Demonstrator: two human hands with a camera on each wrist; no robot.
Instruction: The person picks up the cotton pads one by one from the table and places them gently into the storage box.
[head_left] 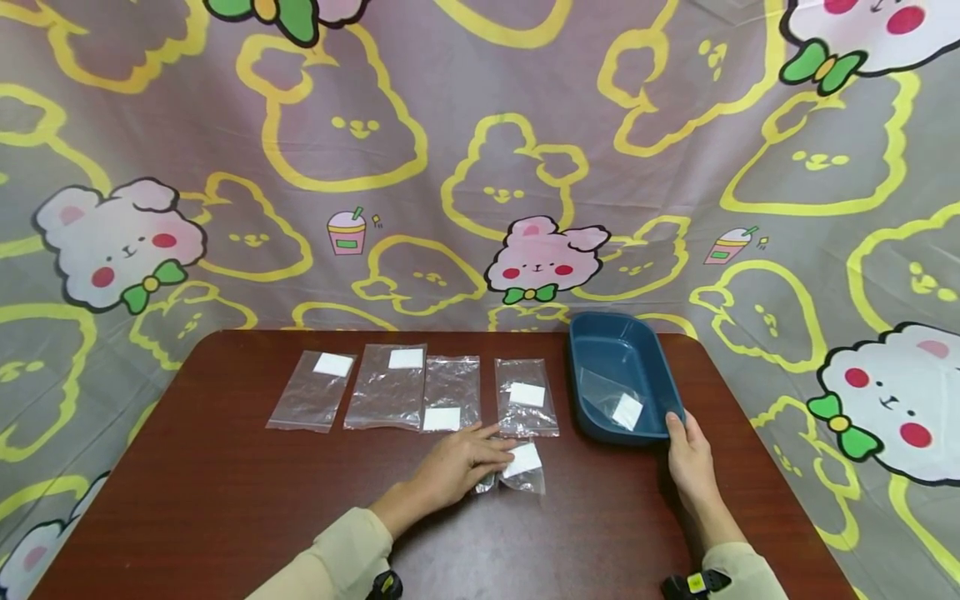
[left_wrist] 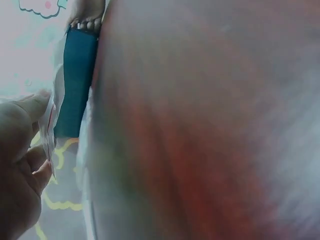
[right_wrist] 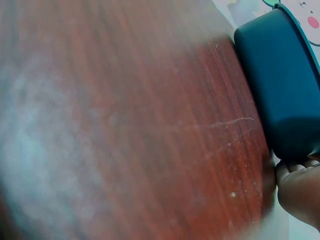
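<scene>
My left hand (head_left: 457,465) pinches a clear zip bag (head_left: 527,482) with a white label, low over the middle of the table. In the left wrist view the bag's film (left_wrist: 52,125) stands between thumb and fingers. My right hand (head_left: 693,462) grips the near right corner of a blue plastic bin (head_left: 622,329), thumb at the rim. The right wrist view shows the fingers (right_wrist: 286,172) curled under the bin's end. Inside the bin lies another clear bag (head_left: 600,392) with a white label (head_left: 627,411).
Along the back of the brown table (head_left: 225,467) lie several flat clear zip bags with white labels: one far left (head_left: 307,400), a larger one (head_left: 382,396), one beside it (head_left: 452,383) and one near the bin (head_left: 528,419). A patterned cloth (head_left: 420,167) hangs behind the table.
</scene>
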